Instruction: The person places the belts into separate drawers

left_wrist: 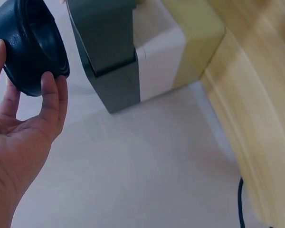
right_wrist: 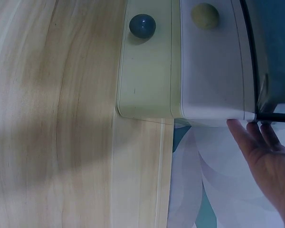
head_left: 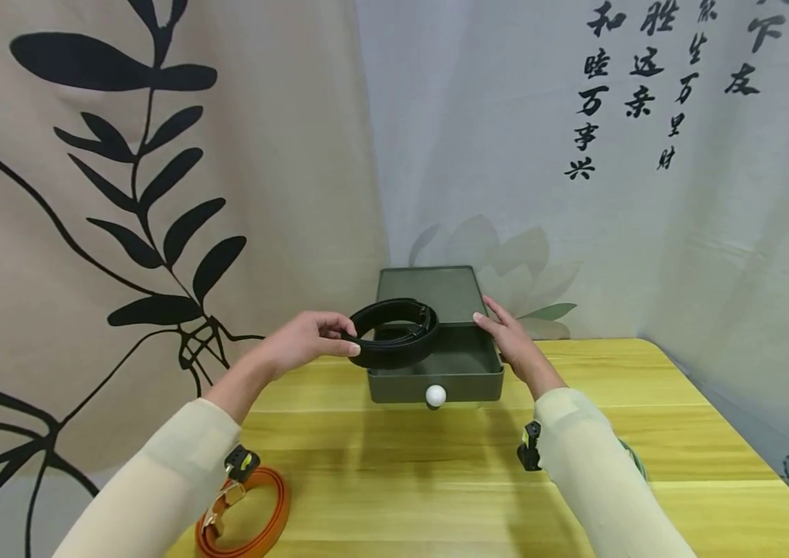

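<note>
My left hand [head_left: 304,342] pinches a coiled black belt [head_left: 397,358] between thumb and fingers, with its buckle on the inner right side. The coil hangs over the pulled-out dark green drawer [head_left: 401,386], which has a white knob [head_left: 435,396]. In the left wrist view the fingertips hold the rim of the belt [left_wrist: 31,57]. My right hand [head_left: 518,347] lies along the right side of the drawer unit with fingers extended. The right wrist view has its fingertips at the side of the unit's white drawer [right_wrist: 213,76], just below the dark top one.
An orange coiled belt [head_left: 281,511] with metal hardware lies on the wooden table [head_left: 436,480] by my left sleeve. Under the white tier is a pale yellow drawer [right_wrist: 149,80] with a dark knob [right_wrist: 142,26]. A printed curtain [head_left: 283,194] hangs behind the table.
</note>
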Tool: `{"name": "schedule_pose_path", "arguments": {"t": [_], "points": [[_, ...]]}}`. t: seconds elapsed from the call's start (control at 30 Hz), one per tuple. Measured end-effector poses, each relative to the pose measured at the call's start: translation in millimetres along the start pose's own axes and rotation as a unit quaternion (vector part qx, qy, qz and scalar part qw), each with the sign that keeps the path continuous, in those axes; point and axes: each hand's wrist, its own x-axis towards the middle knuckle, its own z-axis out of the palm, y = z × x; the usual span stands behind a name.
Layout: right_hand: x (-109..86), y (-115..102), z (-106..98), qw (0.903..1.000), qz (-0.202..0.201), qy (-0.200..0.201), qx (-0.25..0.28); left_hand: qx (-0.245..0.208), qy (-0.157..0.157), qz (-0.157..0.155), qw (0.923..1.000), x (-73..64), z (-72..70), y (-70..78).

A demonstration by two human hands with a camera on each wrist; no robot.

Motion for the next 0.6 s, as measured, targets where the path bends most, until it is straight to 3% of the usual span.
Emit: {"name": "schedule_pose_path", "arguments": {"t": [0.6], "points": [[0.0,0,-1,1.0,0.001,-0.006,-0.005,-0.009,-0.042,-0.011,0.999,20.1,24.2,12.9]]}}
